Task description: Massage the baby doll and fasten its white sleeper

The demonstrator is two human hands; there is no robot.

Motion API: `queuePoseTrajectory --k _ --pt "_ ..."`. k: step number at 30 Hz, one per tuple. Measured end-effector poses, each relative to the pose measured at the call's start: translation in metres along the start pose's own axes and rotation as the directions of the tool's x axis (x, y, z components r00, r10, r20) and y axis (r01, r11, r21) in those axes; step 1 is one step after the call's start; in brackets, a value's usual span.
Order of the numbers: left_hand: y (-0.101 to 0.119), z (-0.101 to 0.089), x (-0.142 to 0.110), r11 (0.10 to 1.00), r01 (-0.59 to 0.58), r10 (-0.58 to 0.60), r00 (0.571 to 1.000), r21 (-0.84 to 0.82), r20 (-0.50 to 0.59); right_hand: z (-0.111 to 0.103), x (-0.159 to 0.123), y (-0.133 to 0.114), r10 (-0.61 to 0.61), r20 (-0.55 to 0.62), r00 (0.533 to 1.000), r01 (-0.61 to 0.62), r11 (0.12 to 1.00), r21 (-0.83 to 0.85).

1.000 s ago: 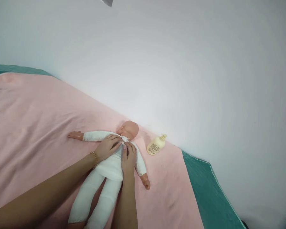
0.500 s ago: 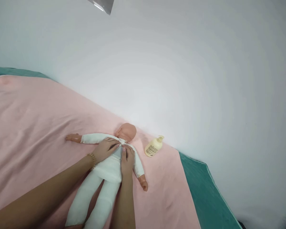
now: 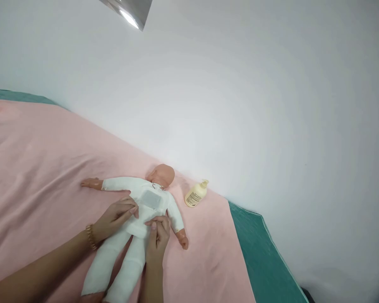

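Note:
A doll [image 3: 147, 212] with a white cloth body lies on a pink sheet, its arms spread. The back of its bald head shows, and a grey rectangular panel [image 3: 151, 200] is on its torso. My left hand [image 3: 118, 214], with a beaded bracelet at the wrist, is at the left side of the doll's waist, fingers curled together and thumb alongside. My right hand [image 3: 158, 235] is over the right side of the waist, its fingers bent inward. I see nothing held in either hand. Beyond the doll's right arm stands a pale yellow pump bottle [image 3: 196, 194].
The pink sheet [image 3: 208, 252] covers a green surface [image 3: 265, 252] that shows at the right and far left. A white wall [image 3: 240, 105] rises right behind the doll's head and the bottle. A shiny grey object [image 3: 132, 12] hangs at the top edge.
Both hands have slid from the doll's upper torso down to its waist, uncovering the grey panel. Their fingers have curled in. The view has shifted slightly; the bottle and doll stay put.

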State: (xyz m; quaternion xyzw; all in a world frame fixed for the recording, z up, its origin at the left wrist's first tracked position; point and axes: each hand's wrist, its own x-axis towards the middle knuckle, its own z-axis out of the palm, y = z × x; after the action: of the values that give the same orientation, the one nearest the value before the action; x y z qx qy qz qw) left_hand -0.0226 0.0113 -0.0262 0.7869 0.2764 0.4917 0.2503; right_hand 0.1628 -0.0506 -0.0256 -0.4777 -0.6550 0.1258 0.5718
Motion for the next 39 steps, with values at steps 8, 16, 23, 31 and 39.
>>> queuePoseTrajectory --k 8,16,23,31,39 --pt "0.008 0.001 -0.008 0.999 0.039 -0.039 0.998 -0.007 0.043 0.004 0.001 0.005 0.028 0.083 0.996 -0.033 0.998 0.058" --pt "0.006 0.006 -0.003 0.99 0.137 -0.135 0.989 -0.03 0.061 0.008 0.001 0.009 0.063 0.102 0.993 -0.07 0.995 0.07" --pt "0.002 -0.001 -0.007 0.999 0.012 -0.012 1.0 -0.037 0.011 0.004 0.001 0.003 0.034 0.077 0.996 -0.033 0.999 -0.01" --pt "0.001 0.002 0.0 0.994 -0.006 -0.014 0.982 0.105 0.188 0.01 0.005 0.01 0.07 0.096 0.993 -0.066 0.997 -0.048" --pt "-0.003 0.001 -0.007 0.988 -0.041 0.019 0.988 0.146 0.153 0.008 0.0 0.007 0.047 0.076 0.996 -0.041 0.996 -0.084"
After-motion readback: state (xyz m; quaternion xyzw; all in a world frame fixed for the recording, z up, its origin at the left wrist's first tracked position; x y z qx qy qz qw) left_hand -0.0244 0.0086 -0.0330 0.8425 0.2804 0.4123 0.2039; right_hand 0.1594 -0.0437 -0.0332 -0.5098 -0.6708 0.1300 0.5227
